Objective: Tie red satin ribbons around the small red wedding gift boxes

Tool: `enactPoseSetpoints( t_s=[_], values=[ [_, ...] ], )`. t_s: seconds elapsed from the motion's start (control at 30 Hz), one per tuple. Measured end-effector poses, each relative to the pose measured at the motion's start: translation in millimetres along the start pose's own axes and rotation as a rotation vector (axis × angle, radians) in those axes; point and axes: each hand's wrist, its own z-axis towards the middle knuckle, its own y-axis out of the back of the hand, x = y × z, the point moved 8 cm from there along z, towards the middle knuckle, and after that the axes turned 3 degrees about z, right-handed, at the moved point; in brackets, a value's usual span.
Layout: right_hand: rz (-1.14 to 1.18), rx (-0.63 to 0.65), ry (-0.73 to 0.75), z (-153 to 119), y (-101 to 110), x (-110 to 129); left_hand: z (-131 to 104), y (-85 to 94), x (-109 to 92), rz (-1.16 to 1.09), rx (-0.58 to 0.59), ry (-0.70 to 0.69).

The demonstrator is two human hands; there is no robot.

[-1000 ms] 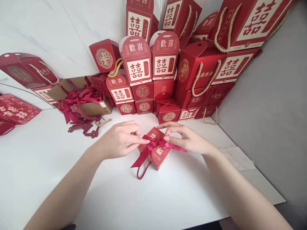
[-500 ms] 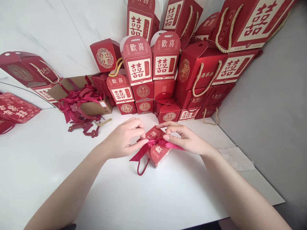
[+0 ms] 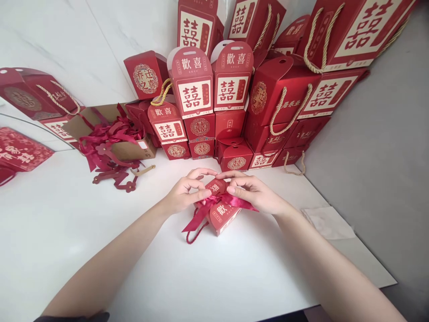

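Head view: the small red box [image 3: 224, 217] lies on the white table [image 3: 167, 273] at the centre of the frame, set at a slant, its magenta ribbon [image 3: 197, 218] crossing the top with one tail hanging toward lower left. A dark red cord loop [image 3: 191, 239] rests beside the box's left corner. Left hand [image 3: 184, 192]: thumb at the ribbon, forefinger spread from it over the box's far edge. Right hand [image 3: 256, 192]: same posture, thumb at the ribbon's right side. Whether either hand pinches ribbon cannot be told. An open cardboard carton [image 3: 139, 151] of ribbons stands left of centre; stacked red gift boxes [image 3: 196, 96] occupy upper centre and right.
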Motion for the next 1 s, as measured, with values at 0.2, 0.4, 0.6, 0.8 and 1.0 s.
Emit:
enactPoseSetpoints(
  t_s=[0.2, 0.4, 0.6, 0.8, 1.0],
  values=[
    [0.007, 0.037, 0.029, -1.0, -0.1, 2.4, 0.1, -0.9, 7.0, -0.041, 0.001, 0.062],
    [-0.005, 0.03, 0.057, -0.4, 1.7, 1.7, 2.1, -0.2, -0.7, 0.126, 0.04, 0.08],
    [-0.018, 0.04, 0.066, 0.4, 5.3, -8.2, 2.0, 2.2, -0.1, 0.189, 0.074, 0.096],
    [-0.039, -0.011, 0.045, 0.7, 16.0, -8.0, 0.4, 7.4, -2.7, 0.21, 0.058, 0.107],
    [-0.393, -0.038, -0.231, -16.7, 35.8, 0.7, -5.4, 25.2, -25.7, 0.325, 0.022, 0.095]
  ],
)
